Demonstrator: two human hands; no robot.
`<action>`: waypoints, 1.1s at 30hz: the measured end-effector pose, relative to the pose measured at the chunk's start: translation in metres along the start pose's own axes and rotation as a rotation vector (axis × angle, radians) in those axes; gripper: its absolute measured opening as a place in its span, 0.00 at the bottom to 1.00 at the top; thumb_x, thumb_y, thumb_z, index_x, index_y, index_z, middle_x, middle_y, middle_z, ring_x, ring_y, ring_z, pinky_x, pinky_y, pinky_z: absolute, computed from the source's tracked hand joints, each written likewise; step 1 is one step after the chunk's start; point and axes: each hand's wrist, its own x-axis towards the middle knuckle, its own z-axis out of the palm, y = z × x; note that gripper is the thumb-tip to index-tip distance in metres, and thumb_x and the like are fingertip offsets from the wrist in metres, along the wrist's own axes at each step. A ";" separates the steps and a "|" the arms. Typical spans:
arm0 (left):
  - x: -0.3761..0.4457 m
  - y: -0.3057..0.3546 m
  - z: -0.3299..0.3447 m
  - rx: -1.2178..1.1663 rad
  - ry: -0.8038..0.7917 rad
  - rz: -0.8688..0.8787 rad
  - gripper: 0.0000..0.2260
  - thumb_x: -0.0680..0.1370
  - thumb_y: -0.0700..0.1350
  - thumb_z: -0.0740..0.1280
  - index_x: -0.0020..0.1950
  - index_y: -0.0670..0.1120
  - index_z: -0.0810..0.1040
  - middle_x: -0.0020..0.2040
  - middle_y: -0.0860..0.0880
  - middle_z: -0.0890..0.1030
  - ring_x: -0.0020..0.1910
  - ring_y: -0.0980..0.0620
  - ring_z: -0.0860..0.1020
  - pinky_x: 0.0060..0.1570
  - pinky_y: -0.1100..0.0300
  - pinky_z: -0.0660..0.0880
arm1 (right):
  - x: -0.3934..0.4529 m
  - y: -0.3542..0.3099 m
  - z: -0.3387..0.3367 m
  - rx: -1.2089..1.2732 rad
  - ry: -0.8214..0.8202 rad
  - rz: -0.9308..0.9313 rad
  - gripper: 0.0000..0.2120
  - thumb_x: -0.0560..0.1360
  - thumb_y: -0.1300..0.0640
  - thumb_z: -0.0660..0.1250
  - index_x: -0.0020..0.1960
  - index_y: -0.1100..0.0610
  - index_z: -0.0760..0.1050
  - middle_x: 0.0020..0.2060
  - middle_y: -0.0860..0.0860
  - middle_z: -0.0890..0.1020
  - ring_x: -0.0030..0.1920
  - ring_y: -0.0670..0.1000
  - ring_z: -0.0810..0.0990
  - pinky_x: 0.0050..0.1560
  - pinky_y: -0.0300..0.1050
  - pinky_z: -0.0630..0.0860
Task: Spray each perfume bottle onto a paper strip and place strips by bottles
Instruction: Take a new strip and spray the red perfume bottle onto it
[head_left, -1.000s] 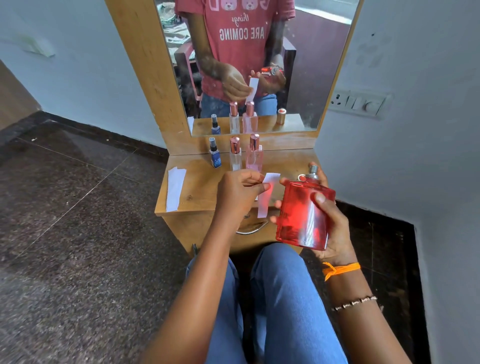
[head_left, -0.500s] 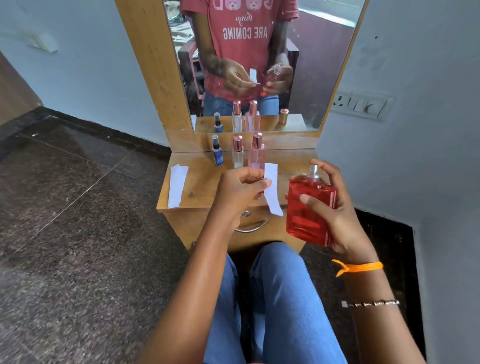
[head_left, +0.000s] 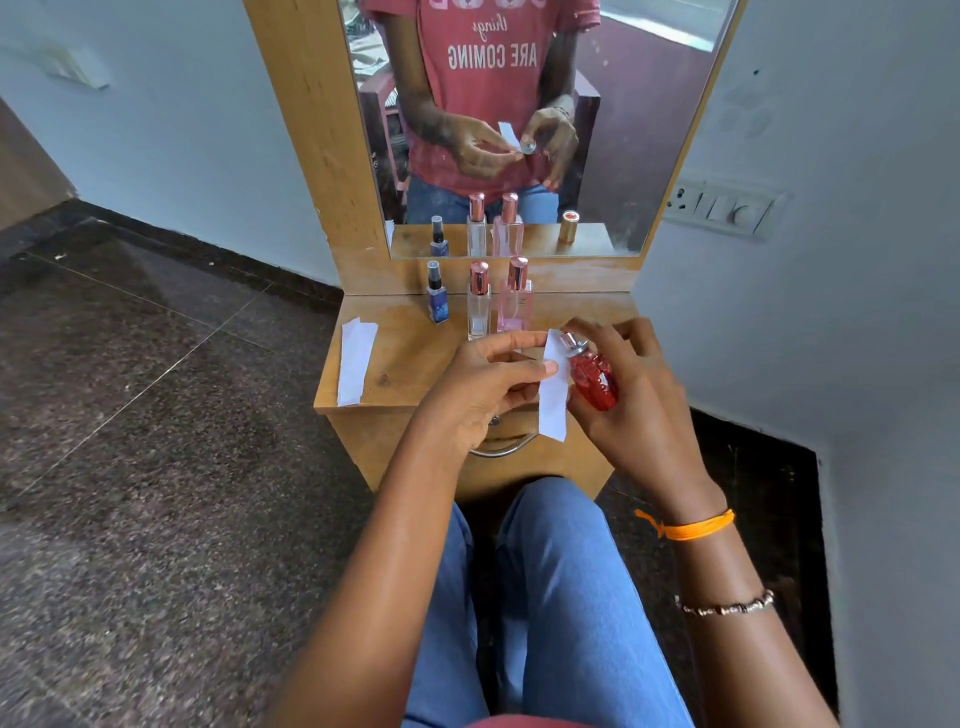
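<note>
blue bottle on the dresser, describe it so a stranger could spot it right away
Start at the wooden dresser under the mirror. Three bottles stand in a row at the back of its top, and the blue bottle is the leftmost. It is the shortest, dark blue with a black sprayer, while the clear bottle and pink bottle have rose-gold caps.

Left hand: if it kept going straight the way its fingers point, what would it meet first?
Probably the paper strip the left hand already pinches, then the red perfume bottle just behind it in the right hand; depth is unclear.

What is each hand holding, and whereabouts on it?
Left hand pinches the paper strip near its middle; right hand grips the red perfume bottle round its body.
</note>
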 end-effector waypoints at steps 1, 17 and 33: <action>0.000 -0.001 0.000 -0.011 -0.007 -0.006 0.11 0.72 0.32 0.69 0.50 0.44 0.80 0.40 0.46 0.81 0.40 0.53 0.80 0.40 0.65 0.80 | 0.000 0.000 -0.001 -0.015 0.001 0.002 0.24 0.72 0.53 0.70 0.66 0.45 0.69 0.54 0.48 0.70 0.44 0.52 0.78 0.39 0.51 0.78; 0.005 -0.009 -0.004 -0.053 -0.020 -0.027 0.11 0.72 0.31 0.68 0.48 0.46 0.81 0.31 0.51 0.81 0.37 0.55 0.80 0.40 0.65 0.80 | 0.003 0.005 -0.006 0.016 0.015 0.027 0.27 0.68 0.61 0.69 0.64 0.43 0.68 0.50 0.47 0.66 0.40 0.49 0.74 0.35 0.37 0.69; 0.068 -0.032 0.024 0.684 0.444 0.170 0.11 0.68 0.38 0.75 0.33 0.46 0.74 0.35 0.48 0.80 0.36 0.49 0.79 0.34 0.59 0.74 | 0.001 0.021 -0.010 0.133 0.024 0.137 0.27 0.67 0.59 0.68 0.64 0.43 0.68 0.52 0.48 0.67 0.41 0.50 0.77 0.44 0.47 0.76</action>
